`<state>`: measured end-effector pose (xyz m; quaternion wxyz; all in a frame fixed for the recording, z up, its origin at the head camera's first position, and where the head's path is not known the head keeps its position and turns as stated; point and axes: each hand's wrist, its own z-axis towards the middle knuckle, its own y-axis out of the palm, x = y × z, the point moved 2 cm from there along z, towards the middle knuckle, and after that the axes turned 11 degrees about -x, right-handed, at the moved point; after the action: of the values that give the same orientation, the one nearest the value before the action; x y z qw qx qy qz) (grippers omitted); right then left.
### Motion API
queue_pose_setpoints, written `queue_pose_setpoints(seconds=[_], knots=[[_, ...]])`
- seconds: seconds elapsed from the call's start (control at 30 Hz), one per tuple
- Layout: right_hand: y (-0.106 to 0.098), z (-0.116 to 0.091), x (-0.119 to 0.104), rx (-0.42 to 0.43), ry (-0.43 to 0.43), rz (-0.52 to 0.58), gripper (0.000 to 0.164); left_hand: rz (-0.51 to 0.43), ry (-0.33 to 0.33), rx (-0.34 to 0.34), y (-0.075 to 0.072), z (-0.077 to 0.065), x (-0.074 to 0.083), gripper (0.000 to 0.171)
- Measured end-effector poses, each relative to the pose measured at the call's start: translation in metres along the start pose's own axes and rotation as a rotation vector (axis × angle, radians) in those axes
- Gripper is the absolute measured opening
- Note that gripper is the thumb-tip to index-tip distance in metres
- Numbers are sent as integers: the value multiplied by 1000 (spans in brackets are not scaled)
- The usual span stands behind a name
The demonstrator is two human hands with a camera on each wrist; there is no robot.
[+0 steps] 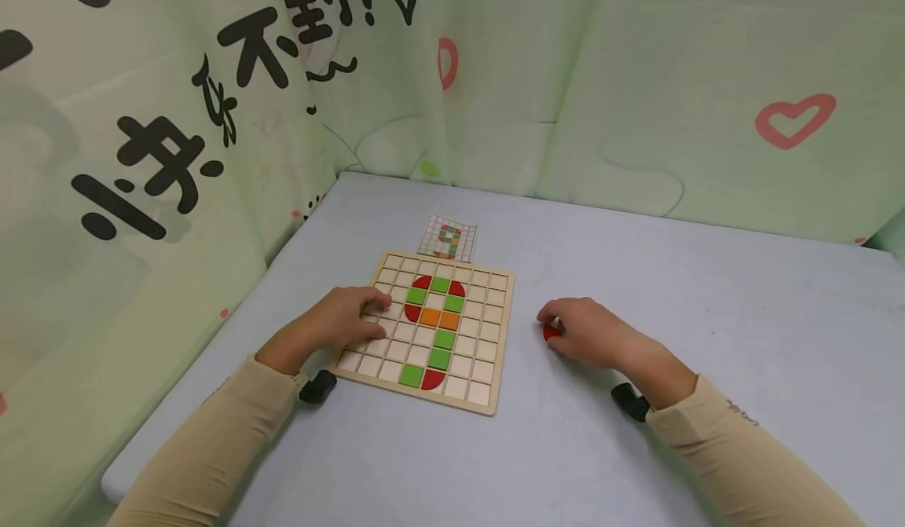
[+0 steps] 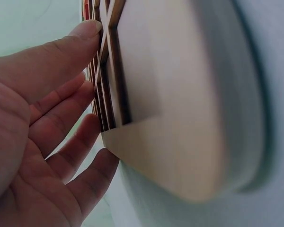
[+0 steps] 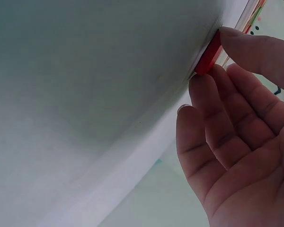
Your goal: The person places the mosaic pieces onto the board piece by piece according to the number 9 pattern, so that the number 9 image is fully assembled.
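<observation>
A square wooden grid board [image 1: 501,338] lies on the table, its cells holding several green squares [image 1: 444,339], two orange squares [image 1: 439,319] and several rounded red pieces [image 1: 434,379]. My left hand [image 1: 345,319] rests at the board's left side, thumb and fingers spread apart over the blank cells. In the left wrist view, the fingertips [image 2: 88,29] are right at the grid and nothing is between them. To the right of the board, my right hand [image 1: 590,334] pinches a small red piece [image 3: 209,56] between thumb and fingers, close to the tabletop. The fingers partly cover that piece.
A small pattern card [image 1: 426,236] lies against the board's far edge, printed with a similar coloured figure on a grid. The pale table [image 1: 679,291] extends to the right. Behind and to the left hangs a light green curtain [image 1: 636,64] with black characters and hearts.
</observation>
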<state>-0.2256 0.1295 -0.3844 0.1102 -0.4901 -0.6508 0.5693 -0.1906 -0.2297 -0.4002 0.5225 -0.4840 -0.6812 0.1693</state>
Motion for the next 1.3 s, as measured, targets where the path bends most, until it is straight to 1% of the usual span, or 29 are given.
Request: queue_pose_setpoints(seconds=[0.17, 0.4, 0.6, 0.83, 1.07, 1.3], knots=[[0, 0, 0, 13, -7, -7, 26, 5, 3, 0, 0, 0, 0, 44], [0, -1, 2, 18, -3, 16, 26, 11, 21, 1, -1, -2, 1, 44], [1, 0, 2, 18, -21, 4, 25, 7, 18, -1, -1, -2, 1, 44], [1, 1, 1, 19, -27, 28, 28, 10, 16, -3, -1, -2, 1, 43], [0, 0, 2, 31, 7, -9, 23, 9, 15, -3, -1, -1, 0, 43], [0, 0, 2, 24, 15, -28, 17, 5, 18, 0, -1, -2, 1, 43]])
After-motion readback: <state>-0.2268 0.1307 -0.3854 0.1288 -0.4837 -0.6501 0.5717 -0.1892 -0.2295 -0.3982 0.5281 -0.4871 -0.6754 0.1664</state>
